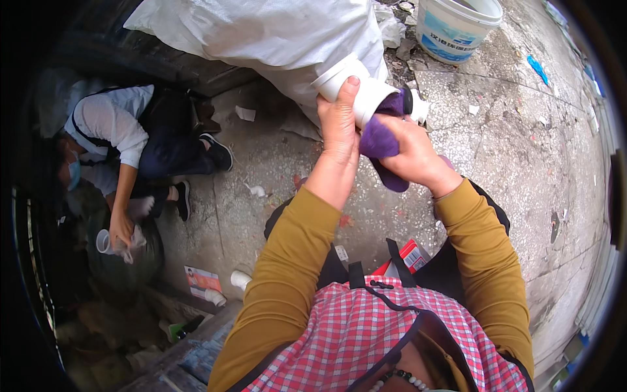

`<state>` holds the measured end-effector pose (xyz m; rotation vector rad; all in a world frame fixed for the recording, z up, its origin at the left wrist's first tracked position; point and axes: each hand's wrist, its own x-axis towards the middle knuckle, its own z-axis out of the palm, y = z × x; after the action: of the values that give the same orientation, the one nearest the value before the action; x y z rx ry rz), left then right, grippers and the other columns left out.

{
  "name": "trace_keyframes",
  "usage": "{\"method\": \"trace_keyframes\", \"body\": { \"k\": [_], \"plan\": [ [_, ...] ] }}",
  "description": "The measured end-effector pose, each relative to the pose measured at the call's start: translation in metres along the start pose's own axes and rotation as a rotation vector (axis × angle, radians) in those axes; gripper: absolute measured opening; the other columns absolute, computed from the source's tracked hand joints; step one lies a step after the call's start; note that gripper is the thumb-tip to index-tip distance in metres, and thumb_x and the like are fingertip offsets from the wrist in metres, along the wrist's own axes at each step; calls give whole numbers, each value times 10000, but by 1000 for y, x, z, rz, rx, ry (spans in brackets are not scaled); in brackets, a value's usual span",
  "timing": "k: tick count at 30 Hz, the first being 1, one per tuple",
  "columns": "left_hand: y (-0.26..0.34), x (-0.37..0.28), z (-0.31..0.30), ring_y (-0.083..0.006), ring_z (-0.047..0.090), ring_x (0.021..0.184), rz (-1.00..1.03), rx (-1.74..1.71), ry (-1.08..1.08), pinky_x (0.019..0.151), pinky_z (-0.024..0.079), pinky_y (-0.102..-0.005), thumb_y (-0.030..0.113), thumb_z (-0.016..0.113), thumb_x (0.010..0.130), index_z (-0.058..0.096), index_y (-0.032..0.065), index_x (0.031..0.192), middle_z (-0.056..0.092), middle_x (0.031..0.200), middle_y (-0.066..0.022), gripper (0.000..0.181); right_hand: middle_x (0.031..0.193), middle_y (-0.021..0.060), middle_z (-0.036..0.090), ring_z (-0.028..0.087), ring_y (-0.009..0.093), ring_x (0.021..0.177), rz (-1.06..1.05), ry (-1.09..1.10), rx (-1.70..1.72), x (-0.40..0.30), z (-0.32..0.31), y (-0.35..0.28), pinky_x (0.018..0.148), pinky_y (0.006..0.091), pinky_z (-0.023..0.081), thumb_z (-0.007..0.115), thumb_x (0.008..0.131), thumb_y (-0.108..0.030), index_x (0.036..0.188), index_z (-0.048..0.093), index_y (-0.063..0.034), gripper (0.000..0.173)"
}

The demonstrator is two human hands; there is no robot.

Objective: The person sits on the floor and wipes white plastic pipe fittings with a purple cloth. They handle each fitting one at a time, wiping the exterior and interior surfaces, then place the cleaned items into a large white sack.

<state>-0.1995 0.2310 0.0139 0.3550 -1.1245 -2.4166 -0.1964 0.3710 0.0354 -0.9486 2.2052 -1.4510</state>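
Note:
My left hand [340,117] grips a white plastic pipe fitting [360,90], its thumb lying along the outside wall. The fitting is tilted, with its wide rim towards the lower right. In my right hand [414,152] is a purple cloth [379,139], bunched at that rim; some purple material also shows within or just behind the opening. How far the cloth reaches inside is hidden. A dark purple rounded piece [392,176] shows below my right hand; I cannot tell what it is.
A large white woven sack [274,34] lies ahead, with a plastic bucket [455,34] right of it. At left, a seated person [117,127] holds another white fitting [103,241] and a rag. Small white elbow fittings [240,279] and a red box [411,257] lie near me.

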Motion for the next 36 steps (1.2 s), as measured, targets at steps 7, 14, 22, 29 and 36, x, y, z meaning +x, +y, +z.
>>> {"method": "trace_keyframes", "body": {
  "k": [7, 14, 22, 29, 36],
  "plan": [
    [-1, -4, -3, -212, 556, 913, -123, -83, 64, 799, 477, -334, 168, 706, 744, 404, -4, 1168, 530, 1048, -116, 548, 955, 42, 609, 597, 245, 774, -320, 48, -585, 2, 6, 22, 805, 409, 375, 591, 681, -53, 1044, 552, -115, 371],
    [15, -6, 6, -234, 553, 963, -138, 59, -5, 855, 468, -373, 304, 730, 730, 389, -27, 1178, 543, 1048, -136, 653, 883, 64, 618, 603, 275, 787, -242, 234, -448, 6, 12, 24, 750, 422, 452, 630, 666, -97, 950, 582, -98, 288],
    [-3, 6, -11, -250, 568, 930, -307, -106, -88, 863, 455, -389, 220, 698, 743, 445, -19, 1142, 570, 1017, -130, 529, 918, 72, 600, 592, 246, 840, -291, 64, -588, 4, 3, 27, 782, 431, 432, 598, 670, -63, 899, 588, -82, 230],
    [6, -3, -4, -255, 550, 985, -285, -24, -41, 874, 448, -391, 337, 708, 739, 409, -17, 1189, 548, 1078, -136, 646, 873, 88, 625, 607, 262, 830, -314, 85, -394, 9, -9, 28, 745, 382, 461, 609, 679, -47, 930, 609, -53, 251],
    [14, 0, -10, -275, 529, 1014, -405, -205, -139, 874, 453, -392, 284, 714, 708, 400, -28, 1194, 510, 1121, -157, 657, 820, 103, 628, 609, 273, 792, -224, 1, -88, 1, -1, 11, 778, 368, 462, 606, 684, -42, 871, 614, -48, 188]
  ]
}}
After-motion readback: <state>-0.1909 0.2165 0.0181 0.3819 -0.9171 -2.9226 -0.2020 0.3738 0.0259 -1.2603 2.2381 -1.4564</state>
